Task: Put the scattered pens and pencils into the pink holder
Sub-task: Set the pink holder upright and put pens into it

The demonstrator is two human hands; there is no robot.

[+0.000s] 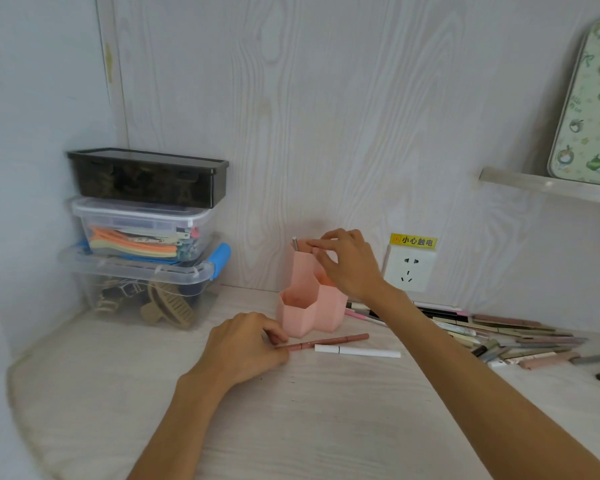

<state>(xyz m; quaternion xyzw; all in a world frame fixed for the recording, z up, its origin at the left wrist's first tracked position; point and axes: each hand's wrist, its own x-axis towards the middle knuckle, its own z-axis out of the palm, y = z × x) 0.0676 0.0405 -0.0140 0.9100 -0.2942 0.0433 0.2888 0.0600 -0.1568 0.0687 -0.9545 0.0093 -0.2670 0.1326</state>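
Note:
The pink holder [303, 315], made of hexagonal compartments, stands on the desk near the back wall. A grey pen tip [294, 243] sticks out of its tall rear compartment. My right hand [349, 263] hovers over that compartment with its fingers apart, the index fingertip at the rim and nothing visible between the fingers. In front of the holder, my left hand [246, 344] pinches the left end of a reddish-brown pen [329, 341] that lies flat on the desk. Just in front of that pen lies a white pen [357, 351].
A heap of several pens and pencils [499, 337] lies along the wall to the right of the holder. Three stacked storage boxes [142, 237] fill the left corner. A wall socket [409, 271] sits behind my right wrist. A shelf with a patterned tray [589, 109] hangs at the upper right.

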